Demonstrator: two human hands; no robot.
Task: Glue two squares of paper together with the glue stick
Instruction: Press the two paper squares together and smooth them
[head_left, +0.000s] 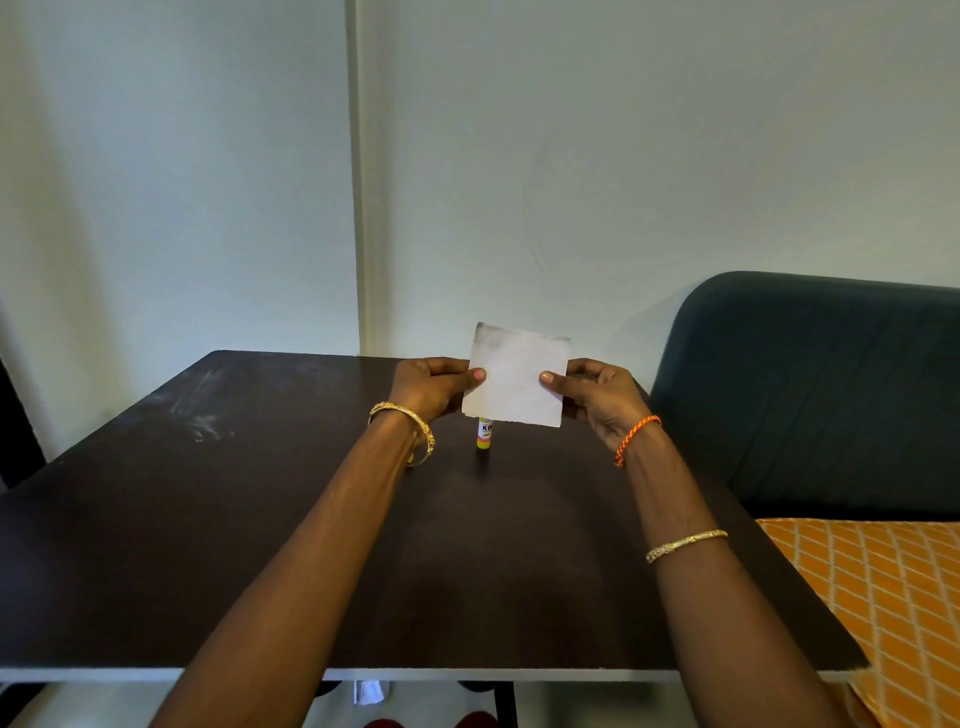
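Observation:
A white paper square (514, 376) is held upright above the dark table (260, 519). My left hand (434, 387) pinches its left edge with the thumb on the front. My right hand (592, 395) pinches its right edge the same way. I cannot tell whether it is one sheet or two pressed together. A glue stick (485, 434) with a yellow base and white label stands upright on the table, just below the paper's lower left corner. The paper hides its top.
A dark blue padded chair back (810, 395) stands at the right of the table, beside an orange patterned cloth (883, 587). Pale walls rise behind the table. Faint white smears (202, 421) mark the table's far left.

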